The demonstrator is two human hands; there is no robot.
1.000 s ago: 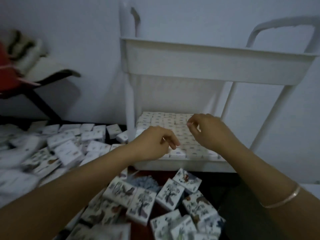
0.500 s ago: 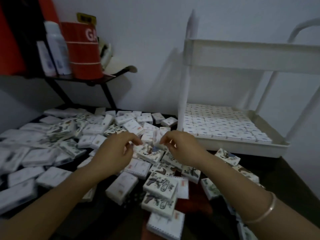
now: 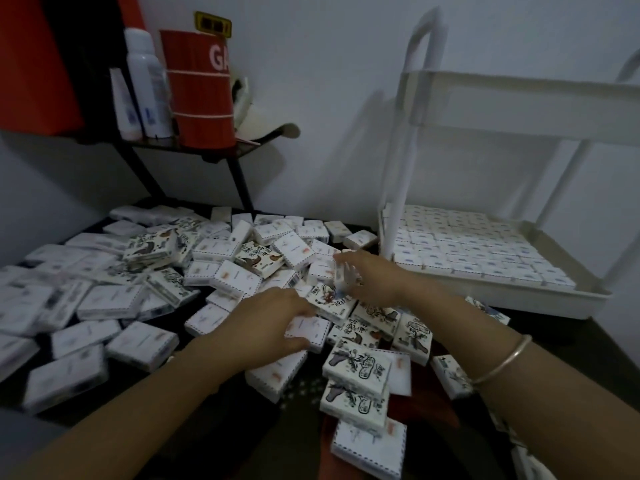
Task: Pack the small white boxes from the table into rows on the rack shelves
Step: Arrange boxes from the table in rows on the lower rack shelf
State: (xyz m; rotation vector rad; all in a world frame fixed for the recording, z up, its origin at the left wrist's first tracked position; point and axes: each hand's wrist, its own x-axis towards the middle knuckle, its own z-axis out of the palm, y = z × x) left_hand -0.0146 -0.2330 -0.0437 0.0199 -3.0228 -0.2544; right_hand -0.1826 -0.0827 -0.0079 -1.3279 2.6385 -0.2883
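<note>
Many small white boxes (image 3: 235,282), some with printed pictures, lie in a loose pile on the dark table (image 3: 221,420). My left hand (image 3: 270,323) is down in the pile and grips one white box (image 3: 310,332) between thumb and fingers. Just beyond it, my right hand (image 3: 372,280) is blurred and pinches another small box (image 3: 343,277) that stands on edge. The white rack (image 3: 502,294) stands at the right. Its lower shelf holds neat rows of boxes (image 3: 474,244); the upper shelf (image 3: 519,105) shows only its side wall.
A black side shelf (image 3: 194,150) at the back left carries a red canister (image 3: 199,88) and white bottles (image 3: 147,81). A white wall runs behind. More boxes lie at the table's near right edge (image 3: 450,375).
Both hands left the rack's lower shelf and came back to the pile as my view swung left. They have dropped onto the boxes, and each has taken hold of one.
</note>
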